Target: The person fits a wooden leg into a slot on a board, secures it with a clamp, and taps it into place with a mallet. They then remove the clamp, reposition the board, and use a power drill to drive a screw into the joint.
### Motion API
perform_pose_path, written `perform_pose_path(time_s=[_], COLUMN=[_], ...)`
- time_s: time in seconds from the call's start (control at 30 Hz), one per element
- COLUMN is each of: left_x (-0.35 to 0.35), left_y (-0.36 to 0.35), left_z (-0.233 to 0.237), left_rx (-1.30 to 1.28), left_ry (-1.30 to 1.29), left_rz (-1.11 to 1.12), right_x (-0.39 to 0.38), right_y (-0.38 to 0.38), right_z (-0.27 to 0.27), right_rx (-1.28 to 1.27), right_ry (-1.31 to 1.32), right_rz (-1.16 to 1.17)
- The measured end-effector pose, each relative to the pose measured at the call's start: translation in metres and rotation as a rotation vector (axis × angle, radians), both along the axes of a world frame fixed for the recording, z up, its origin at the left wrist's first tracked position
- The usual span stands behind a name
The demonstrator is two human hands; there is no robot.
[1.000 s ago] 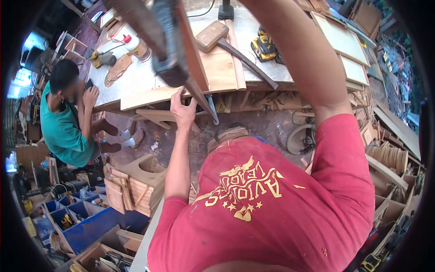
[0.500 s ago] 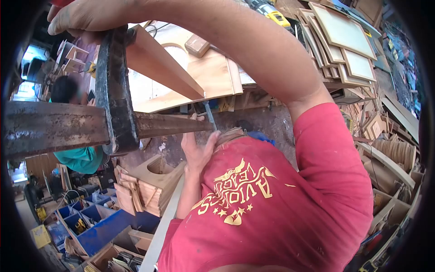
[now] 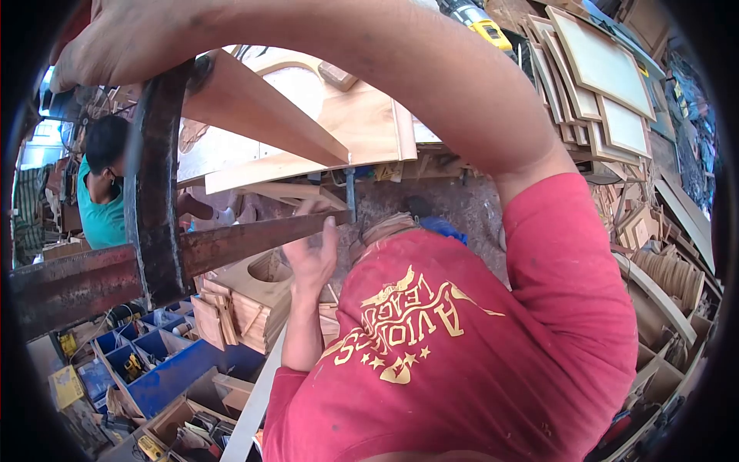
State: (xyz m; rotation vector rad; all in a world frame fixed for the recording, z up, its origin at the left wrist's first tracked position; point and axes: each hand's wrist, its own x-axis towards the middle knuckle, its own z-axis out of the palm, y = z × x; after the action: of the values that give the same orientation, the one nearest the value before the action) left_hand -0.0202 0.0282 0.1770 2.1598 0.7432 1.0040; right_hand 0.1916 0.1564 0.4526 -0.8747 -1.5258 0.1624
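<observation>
A long rusty bar clamp (image 3: 158,181) crosses the left side of the view, its dark frame upright near the camera. At the upper left my right hand (image 3: 115,46) is closed around its red handle, partly cut off by the view's edge. My left hand (image 3: 312,254) holds the clamp's bar farther along, thumb on the near side and blurred fingertips behind. The thin far jaw (image 3: 350,192) touches the edge of a wooden board (image 3: 269,112). That board stands on a light panel with a rounded cutout (image 3: 362,123).
A person in a green shirt (image 3: 100,208) is at the left. Blue bins (image 3: 165,369) and stacked wood pieces (image 3: 246,308) lie below. Framed panels (image 3: 600,61) and a yellow drill (image 3: 489,31) are at the upper right. A wood block (image 3: 336,75) rests on the panel.
The clamp frame and my right hand have shifted left. My left hand has moved left along the bar, away from the far jaw, which now stands more upright. The other person's head has turned.
</observation>
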Motion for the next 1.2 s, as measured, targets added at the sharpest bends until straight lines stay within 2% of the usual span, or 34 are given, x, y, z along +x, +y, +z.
perform_pose_path(time_s=[0.07,0.13,0.17,0.27,0.33,0.37,0.4,0.43,0.53,0.63,0.77,0.87,0.97,1.0,1.07,1.1,1.17,1.2], left_x=[0.009,0.030,0.033,0.038,0.043,0.052,0.053,0.053,0.055,0.057,0.051,0.053,0.053,0.052,0.050,0.051,0.052,0.051], left_y=[-0.007,-0.009,-0.009,-0.004,0.002,0.001,0.001,0.000,0.002,-0.002,0.004,0.000,-0.001,0.000,0.003,0.003,0.003,0.003], left_z=[0.016,0.063,0.086,0.121,0.124,0.129,0.130,0.131,0.135,0.133,0.131,0.135,0.136,0.135,0.131,0.130,0.130,0.129], left_rx=[-0.156,-0.080,-0.108,-0.113,-0.016,0.019,-0.003,-0.024,-0.031,-0.033,-0.006,-0.045,-0.086,-0.078,-0.063,-0.051,-0.030,-0.022], left_ry=[-0.237,-0.397,-0.450,-0.567,-0.575,-0.577,-0.575,-0.570,-0.565,-0.588,-0.553,-0.569,-0.585,-0.574,-0.557,-0.562,-0.560,-0.560], left_rz=[0.053,0.091,0.075,0.000,-0.065,0.032,0.030,0.030,0.031,0.065,0.043,0.051,0.025,0.027,0.033,0.029,0.017,0.021], right_x=[0.004,0.003,0.007,0.023,0.031,0.033,0.032,0.029,0.007,-0.003,0.000,0.009,0.020,0.020,0.011,-0.006,-0.010,-0.007], right_y=[0.002,0.001,-0.005,-0.036,-0.045,-0.047,-0.049,-0.051,-0.052,-0.061,-0.052,-0.049,-0.059,-0.062,-0.068,-0.073,-0.074,-0.076], right_z=[0.001,0.008,0.009,0.031,0.040,0.037,0.033,0.027,0.012,0.004,0.003,0.010,0.021,0.024,0.019,0.003,0.014,0.020], right_rx=[-0.063,-0.133,-0.173,-0.201,-0.329,-0.342,-0.314,-0.256,-0.025,-0.006,-0.002,-0.016,-0.083,-0.047,0.193,0.417,0.292,0.158], right_ry=[-0.053,-0.117,-0.148,0.098,0.191,0.210,0.218,0.220,0.205,0.203,0.169,0.163,0.199,0.201,0.223,0.265,0.379,0.395], right_rz=[0.028,0.115,0.221,0.926,0.967,0.964,0.920,0.828,0.349,0.156,0.137,0.310,0.585,0.593,0.410,0.222,0.040,0.045])
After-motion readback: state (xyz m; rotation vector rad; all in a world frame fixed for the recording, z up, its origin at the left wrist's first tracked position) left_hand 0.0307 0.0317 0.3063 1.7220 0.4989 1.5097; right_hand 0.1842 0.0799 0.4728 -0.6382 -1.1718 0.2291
